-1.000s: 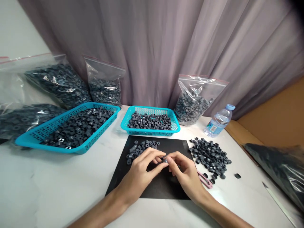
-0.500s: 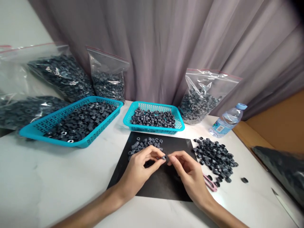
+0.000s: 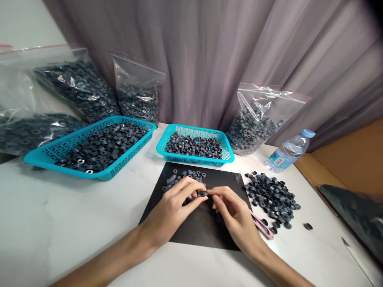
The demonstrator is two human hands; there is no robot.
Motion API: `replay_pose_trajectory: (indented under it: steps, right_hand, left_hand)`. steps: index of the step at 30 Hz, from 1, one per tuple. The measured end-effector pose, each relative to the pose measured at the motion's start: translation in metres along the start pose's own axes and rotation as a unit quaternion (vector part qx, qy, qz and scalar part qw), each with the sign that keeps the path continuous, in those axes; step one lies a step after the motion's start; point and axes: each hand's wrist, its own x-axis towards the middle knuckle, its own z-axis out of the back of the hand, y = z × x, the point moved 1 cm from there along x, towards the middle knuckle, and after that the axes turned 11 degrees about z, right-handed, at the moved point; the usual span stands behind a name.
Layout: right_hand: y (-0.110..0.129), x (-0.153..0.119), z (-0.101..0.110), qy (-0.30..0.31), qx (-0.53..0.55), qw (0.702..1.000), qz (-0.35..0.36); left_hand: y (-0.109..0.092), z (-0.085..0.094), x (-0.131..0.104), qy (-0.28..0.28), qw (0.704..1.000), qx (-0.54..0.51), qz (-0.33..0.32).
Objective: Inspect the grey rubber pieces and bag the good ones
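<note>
My left hand [image 3: 170, 205] pinches a small dark grey ring-shaped piece [image 3: 202, 194] between thumb and fingertips, over a black mat [image 3: 197, 231]. Close on its right is my right hand [image 3: 236, 217], fingers curled and fingertips drawn together beside the piece. What these fingertips grip, if anything, is hidden. A pink slotted handle [image 3: 263, 227] shows from behind the right hand; whether it is held or lies on the table I cannot tell. Behind my left hand, similar grey pieces [image 3: 172, 180] lie heaped on the mat, partly covered by the fingers.
Two blue baskets, a larger one [image 3: 109, 173] and a smaller one [image 3: 194, 159], hold many dark pieces. A loose pile [image 3: 273, 199] spreads right of the mat. Behind stand zip bags, including one [image 3: 254, 127] near a water bottle [image 3: 289, 151]. A cardboard box [image 3: 347, 155] sits far right.
The left fingers have shifted, and the grey piece sits slightly further left with its hole in view. My right fingertips have moved left, closer to it. More of the pink handle shows.
</note>
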Motion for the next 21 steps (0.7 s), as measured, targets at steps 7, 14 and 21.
replay_pose_trajectory:
  steps: [7, 14, 21]
  right_hand:
    - [-0.004, -0.002, 0.001, -0.023, -0.010, 0.999, -0.030]
    - [-0.002, -0.002, 0.004, -0.113, 0.015, 0.993, -0.032]
    - [0.005, -0.001, 0.002, -0.098, 0.037, 0.994, 0.029]
  left_hand:
    - [0.000, -0.004, 0.000, 0.008, 0.996, -0.042, 0.078]
    - [0.002, -0.014, 0.003, 0.074, 0.936, -0.248, 0.237]
    - [0.000, -0.019, 0.001, 0.078, 0.949, -0.222, 0.210]
